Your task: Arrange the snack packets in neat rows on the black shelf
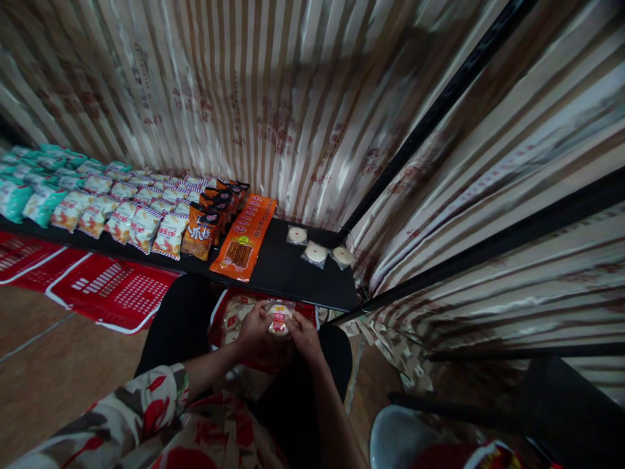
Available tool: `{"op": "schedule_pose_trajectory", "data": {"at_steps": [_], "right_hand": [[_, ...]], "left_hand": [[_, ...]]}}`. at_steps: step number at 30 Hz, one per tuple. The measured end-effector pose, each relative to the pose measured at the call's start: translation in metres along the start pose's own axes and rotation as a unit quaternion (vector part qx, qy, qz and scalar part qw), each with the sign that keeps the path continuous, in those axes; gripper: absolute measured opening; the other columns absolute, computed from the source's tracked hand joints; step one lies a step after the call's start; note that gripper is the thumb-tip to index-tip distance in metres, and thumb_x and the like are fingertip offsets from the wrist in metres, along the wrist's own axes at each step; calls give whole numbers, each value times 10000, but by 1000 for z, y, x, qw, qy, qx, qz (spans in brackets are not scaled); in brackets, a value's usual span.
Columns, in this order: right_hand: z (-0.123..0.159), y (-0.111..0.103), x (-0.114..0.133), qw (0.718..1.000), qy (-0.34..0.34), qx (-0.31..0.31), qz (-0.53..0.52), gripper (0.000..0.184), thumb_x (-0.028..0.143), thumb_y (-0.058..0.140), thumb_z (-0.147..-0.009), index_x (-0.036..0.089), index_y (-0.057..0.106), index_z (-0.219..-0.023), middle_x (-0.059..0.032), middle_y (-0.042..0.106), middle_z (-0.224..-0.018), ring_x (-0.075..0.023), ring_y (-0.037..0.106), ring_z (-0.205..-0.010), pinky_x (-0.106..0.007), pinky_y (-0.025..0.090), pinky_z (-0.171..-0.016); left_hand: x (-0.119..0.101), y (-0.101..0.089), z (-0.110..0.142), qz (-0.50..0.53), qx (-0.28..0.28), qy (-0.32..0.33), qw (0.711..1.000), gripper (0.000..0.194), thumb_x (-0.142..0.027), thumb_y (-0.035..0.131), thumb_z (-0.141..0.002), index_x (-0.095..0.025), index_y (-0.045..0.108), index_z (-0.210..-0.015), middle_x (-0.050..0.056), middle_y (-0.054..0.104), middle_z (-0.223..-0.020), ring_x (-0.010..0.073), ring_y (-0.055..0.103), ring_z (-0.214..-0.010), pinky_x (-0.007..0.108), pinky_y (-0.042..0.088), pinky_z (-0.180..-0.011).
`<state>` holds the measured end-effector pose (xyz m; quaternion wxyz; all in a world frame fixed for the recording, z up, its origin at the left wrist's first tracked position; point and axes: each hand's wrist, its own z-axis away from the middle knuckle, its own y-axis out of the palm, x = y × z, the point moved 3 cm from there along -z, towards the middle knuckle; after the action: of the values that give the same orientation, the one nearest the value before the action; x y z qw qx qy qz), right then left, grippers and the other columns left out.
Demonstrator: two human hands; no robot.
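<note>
My left hand [254, 329] and my right hand [305, 337] pinch a round, pale packaged cake [278, 319] from its two sides. Clear wrapping surrounds the cake, and a red and yellow label faces up. Just beneath my hands, a red bag [213, 324] sits between my knees, with more wrapped round cakes [233, 315] inside it. On the black shelf [278, 264] ahead lie three similar cakes, one at the back [297, 234], one in front [316, 253] and one at the right [342, 256].
Left of the cakes lies a long orange snack packet [247, 238]. Beside it stand orange-black packets [198, 233], white packets [145, 228] and teal packets [45, 204] in rows. Black poles [424, 117] and a striped curtain [273, 78] border the shelf. A pale basin [398, 433] is at lower right.
</note>
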<state>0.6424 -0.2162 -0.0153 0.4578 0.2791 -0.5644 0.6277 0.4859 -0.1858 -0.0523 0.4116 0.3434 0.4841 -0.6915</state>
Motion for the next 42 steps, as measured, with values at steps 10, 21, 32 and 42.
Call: {"op": "schedule_pose_trajectory", "data": {"at_steps": [10,21,32,42], "right_hand": [[-20,-9,31,994,-4,15,-106,516,535,562,-707,161,601,-1061,44,545,-555,-89,443,-402,-198,332,-390],[-65,-8,45,991,-42,14,-126,373,443,602,-693,167,629,-943,9,594,-658,-101,496,-483,-211,390,-460],[-105,-12,54,997,-53,-5,-61,394,489,542,-714,167,620,-927,-1,605,-676,-132,547,-526,-245,445,-527],[-154,-12,63,996,-62,-47,37,296,441,496,-751,209,622,-884,-4,653,-726,-164,612,-660,-261,453,-623]], "left_hand": [[-36,-15,-15,135,-35,74,987,477,-245,569,-748,-180,481,-1212,-1,619,-832,104,571,-614,222,474,-599],[-77,-36,-48,70,-49,64,994,373,-94,483,-755,-147,498,-1123,56,630,-983,102,586,-681,230,490,-667],[-95,-39,-80,-22,-75,76,994,391,-18,456,-724,-132,550,-1086,68,585,-949,133,575,-858,254,461,-819],[-113,-41,-119,8,-78,59,995,426,-41,500,-737,-109,519,-1157,123,604,-1103,168,580,-981,270,455,-864]]}}
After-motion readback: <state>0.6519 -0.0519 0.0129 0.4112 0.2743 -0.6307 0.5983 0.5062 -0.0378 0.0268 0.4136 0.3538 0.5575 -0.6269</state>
